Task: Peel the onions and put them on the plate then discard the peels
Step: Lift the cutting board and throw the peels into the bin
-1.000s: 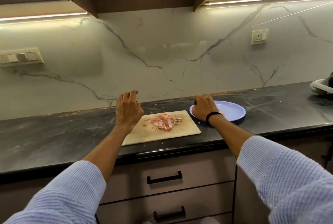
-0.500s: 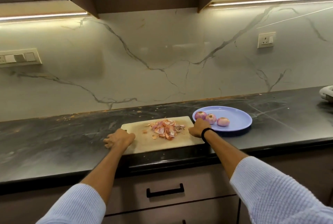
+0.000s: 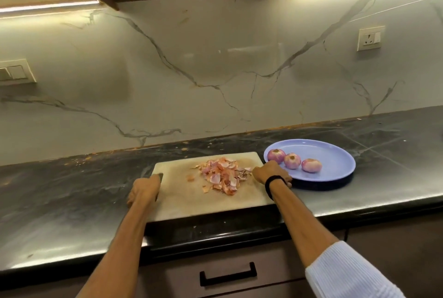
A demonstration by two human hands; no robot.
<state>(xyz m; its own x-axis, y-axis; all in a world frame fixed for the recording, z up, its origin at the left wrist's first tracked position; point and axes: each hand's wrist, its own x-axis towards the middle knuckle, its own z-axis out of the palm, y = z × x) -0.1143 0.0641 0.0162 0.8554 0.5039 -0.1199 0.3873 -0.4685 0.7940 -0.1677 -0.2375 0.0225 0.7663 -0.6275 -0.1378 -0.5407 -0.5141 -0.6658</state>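
Three peeled onions [image 3: 291, 160] lie in a row on the left half of a blue plate [image 3: 335, 158] on the dark counter. A pile of pink and orange onion peels [image 3: 221, 174] sits in the middle of a pale cutting board [image 3: 182, 192]. My left hand [image 3: 143, 190] grips the board's left edge, thumb on top. My right hand [image 3: 268, 173] grips the board's right edge, right beside the plate, with a black band on the wrist.
The dark stone counter [image 3: 60, 192] runs left and right, its front edge just below the board. A marble backsplash stands behind, with a socket [image 3: 369, 38] at the right and a switch panel [image 3: 14, 73] at the left. Drawers with black handles [image 3: 227, 273] lie below.
My right hand left the plate, uncovering the three onions, and took the board's right edge. My left hand came down from the air and gripped the left edge. The view moved closer.
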